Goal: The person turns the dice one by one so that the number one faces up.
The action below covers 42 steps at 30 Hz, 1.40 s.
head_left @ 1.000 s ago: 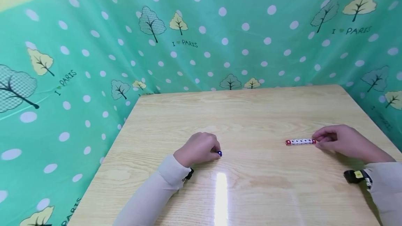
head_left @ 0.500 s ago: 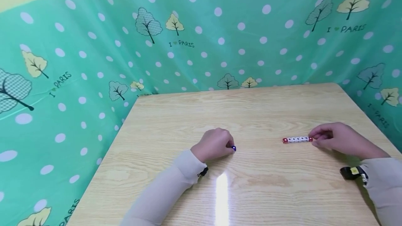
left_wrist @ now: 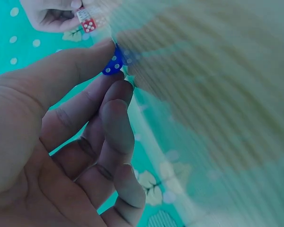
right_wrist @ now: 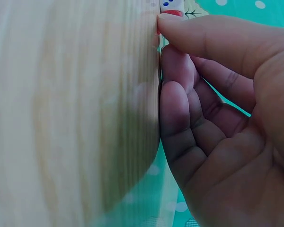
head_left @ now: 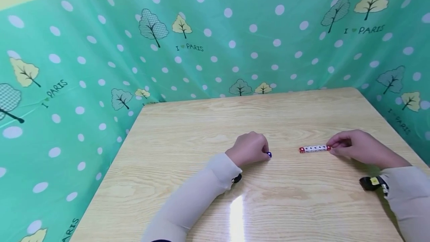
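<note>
My left hand [head_left: 249, 148] pinches a blue die [head_left: 269, 154] with white pips between thumb and fingertips, low over the table. In the left wrist view, the blue die [left_wrist: 113, 62] is partly covered by the thumb. To its right lies a straight row of dice: several white dice [head_left: 315, 148] with a red die [head_left: 301, 149] at the left end and another red die [head_left: 329, 148] at the right end. My right hand [head_left: 361, 148] pinches that right-end red die, mostly hidden by the thumb [right_wrist: 199, 35] in the right wrist view. A gap separates the blue die from the row.
The wooden table [head_left: 188, 126] extends around both hands, with a bright light reflection [head_left: 236, 217] near its front. A green dotted curtain [head_left: 215, 47] with tree prints stands behind the table and along its sides.
My left hand has moved right with the blue die, closing much of the distance to the row. My right hand stays at the row's right end; the view has shifted slightly.
</note>
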Each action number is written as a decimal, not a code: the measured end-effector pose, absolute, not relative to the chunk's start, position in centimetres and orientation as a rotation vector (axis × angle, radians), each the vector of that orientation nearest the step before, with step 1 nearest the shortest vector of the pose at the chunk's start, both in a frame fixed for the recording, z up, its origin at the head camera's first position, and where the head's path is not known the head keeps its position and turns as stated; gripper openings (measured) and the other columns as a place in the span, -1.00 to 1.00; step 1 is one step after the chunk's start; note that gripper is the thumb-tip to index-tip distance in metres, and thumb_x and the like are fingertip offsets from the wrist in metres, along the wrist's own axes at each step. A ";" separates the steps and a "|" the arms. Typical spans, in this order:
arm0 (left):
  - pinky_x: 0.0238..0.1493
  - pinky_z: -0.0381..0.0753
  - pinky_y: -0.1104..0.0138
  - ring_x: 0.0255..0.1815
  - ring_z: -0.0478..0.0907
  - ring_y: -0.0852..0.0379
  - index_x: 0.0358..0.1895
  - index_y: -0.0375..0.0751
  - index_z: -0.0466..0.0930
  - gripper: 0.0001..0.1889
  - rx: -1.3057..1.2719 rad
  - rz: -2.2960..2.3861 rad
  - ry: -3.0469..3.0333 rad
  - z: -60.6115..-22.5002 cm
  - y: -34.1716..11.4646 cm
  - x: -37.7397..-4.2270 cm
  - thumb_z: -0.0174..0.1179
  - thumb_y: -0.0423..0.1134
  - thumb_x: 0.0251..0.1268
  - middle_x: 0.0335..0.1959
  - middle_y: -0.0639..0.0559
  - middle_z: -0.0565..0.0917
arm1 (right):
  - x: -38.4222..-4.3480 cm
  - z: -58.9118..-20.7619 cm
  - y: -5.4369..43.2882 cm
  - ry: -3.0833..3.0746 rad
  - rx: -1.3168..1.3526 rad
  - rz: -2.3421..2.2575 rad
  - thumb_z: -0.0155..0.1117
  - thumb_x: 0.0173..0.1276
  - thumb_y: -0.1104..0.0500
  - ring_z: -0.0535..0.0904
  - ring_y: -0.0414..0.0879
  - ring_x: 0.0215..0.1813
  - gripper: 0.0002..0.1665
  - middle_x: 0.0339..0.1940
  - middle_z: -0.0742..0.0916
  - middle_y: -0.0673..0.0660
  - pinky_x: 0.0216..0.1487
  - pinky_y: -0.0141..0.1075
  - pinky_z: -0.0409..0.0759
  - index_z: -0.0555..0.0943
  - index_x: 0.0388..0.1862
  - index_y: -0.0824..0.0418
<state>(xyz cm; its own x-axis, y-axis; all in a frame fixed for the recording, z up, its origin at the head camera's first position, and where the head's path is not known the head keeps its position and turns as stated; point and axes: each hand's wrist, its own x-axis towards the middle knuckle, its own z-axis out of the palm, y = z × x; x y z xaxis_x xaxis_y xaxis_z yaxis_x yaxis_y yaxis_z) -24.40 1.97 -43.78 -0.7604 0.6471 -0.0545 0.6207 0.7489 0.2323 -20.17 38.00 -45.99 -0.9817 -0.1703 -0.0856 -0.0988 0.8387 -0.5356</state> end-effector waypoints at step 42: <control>-0.55 0.49 0.37 -0.56 0.49 0.32 -0.43 0.22 0.76 -0.87 1.025 0.191 2.795 -43.6 11.4 -25.1 0.46 0.02 0.25 -0.54 0.37 0.63 | -20.4 -46.3 37.9 2.896 -0.223 -0.848 0.51 0.31 0.10 0.53 -0.11 -0.22 -0.82 -0.18 0.79 0.00 -0.28 -0.36 0.49 0.79 -0.12 0.05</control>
<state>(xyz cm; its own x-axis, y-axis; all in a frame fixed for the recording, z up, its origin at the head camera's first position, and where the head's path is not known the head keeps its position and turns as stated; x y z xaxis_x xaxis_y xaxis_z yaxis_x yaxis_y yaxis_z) -25.12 11.43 -43.58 -0.7530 0.6497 -0.1045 0.6295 0.7574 0.1732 -20.42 37.93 -46.30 -0.9824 -0.1730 -0.0699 -0.1080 0.8327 -0.5431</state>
